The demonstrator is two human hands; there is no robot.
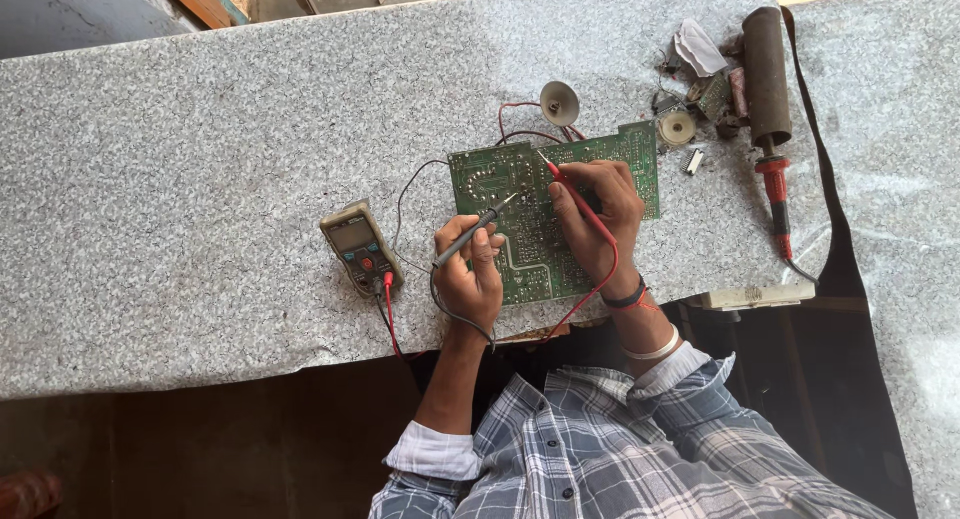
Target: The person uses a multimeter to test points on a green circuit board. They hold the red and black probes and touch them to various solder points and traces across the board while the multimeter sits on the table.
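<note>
A green circuit board (530,264) lies solder side up on the grey speckled stone bench (200,179). My left hand (468,274) grips a black test probe (476,229) with its tip on the board's upper left part. In my right hand (600,209) is a red test probe (565,187), its tip touching the board near the top middle. Red and black leads run from the probes back to a grey handheld multimeter (360,247) lying left of the board.
A soldering iron with a red handle (775,189) and a dark cylinder (766,74) lie at the right. Small loose parts and a round speaker piece (678,127) sit behind the board. A small metal cone (559,102) stands at the back. The bench edge runs below my hands.
</note>
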